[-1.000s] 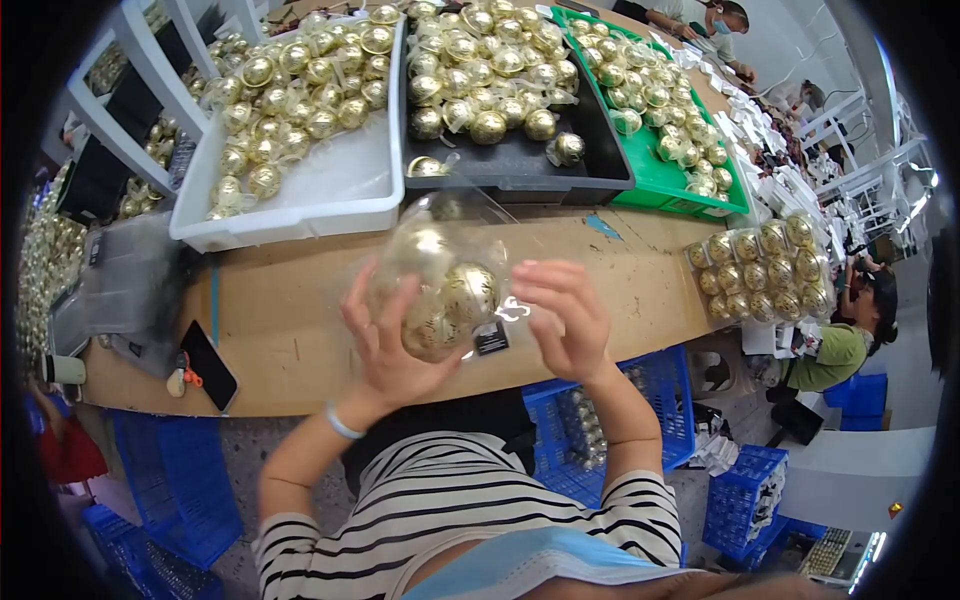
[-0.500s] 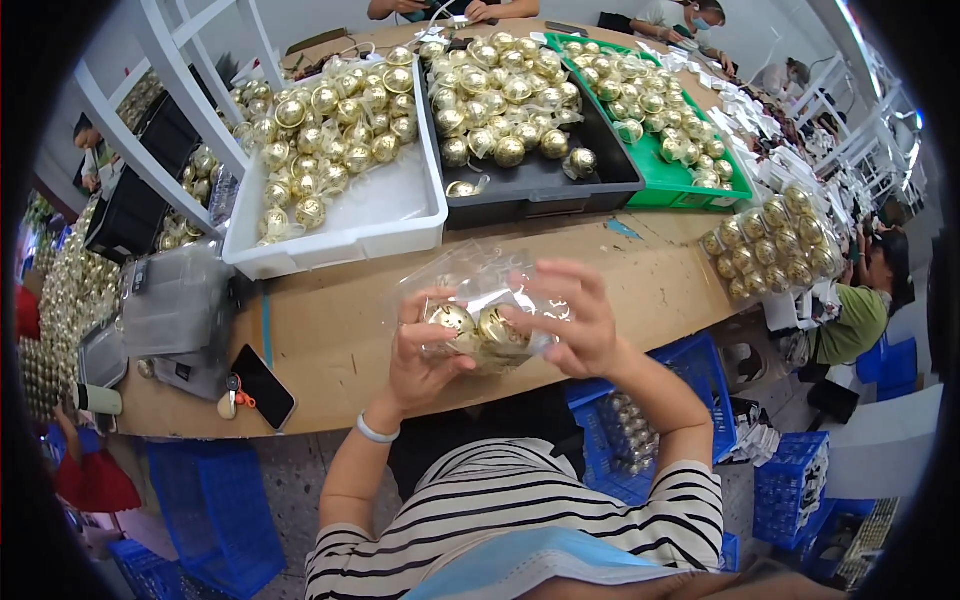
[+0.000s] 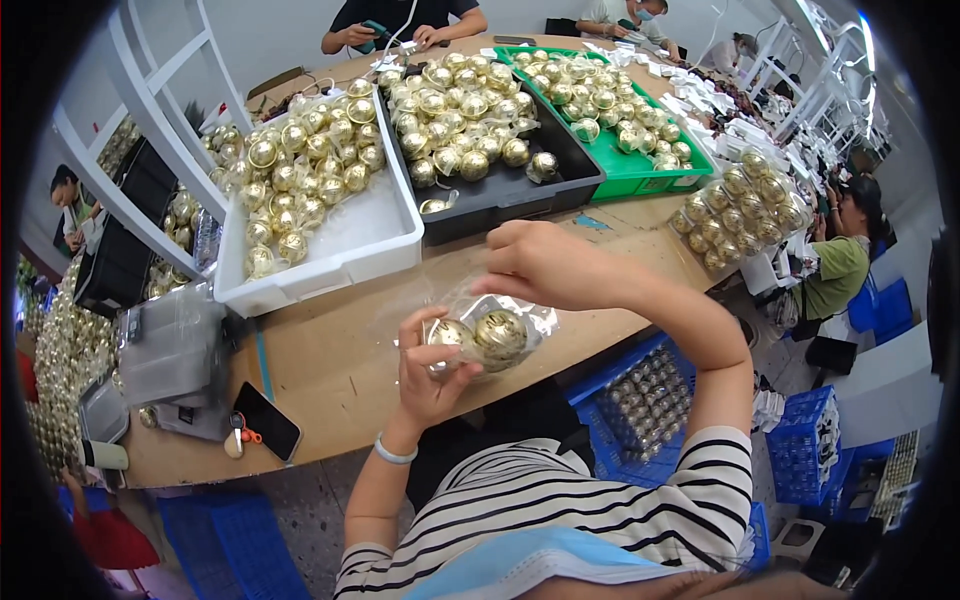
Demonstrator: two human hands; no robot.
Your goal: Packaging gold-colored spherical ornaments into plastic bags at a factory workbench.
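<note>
Two shiny gold balls [image 3: 500, 334] sit side by side in a clear plastic bag [image 3: 535, 318], held just above the near edge of the table. My left hand [image 3: 430, 375] grips the bag from its left side, fingers in front of one ball. Above the bag's far edge is my right hand [image 3: 550, 262], its fingers curled and closed close to the clear film. Whatever those fingers pinch is too small or hidden to make out. Beyond the hands, a white tray [image 3: 335, 282], a black tray [image 3: 525, 207] and a green tray [image 3: 665, 185] hold many gold balls in clear wrap.
A phone [image 3: 268, 420] lies at the table's left, with orange-handled scissors [image 3: 248, 435] beside it. Stacked clear plastic boxes [image 3: 175, 345] stand behind them. At the right is a pack of gold balls [image 3: 745, 210]. Blue crates [image 3: 590, 400] sit below the edge. Co-workers sit around.
My right hand has moved from the bag's right side up to its far edge, and its fingers have closed. My left hand keeps its grip. The whole view has shifted slightly.
</note>
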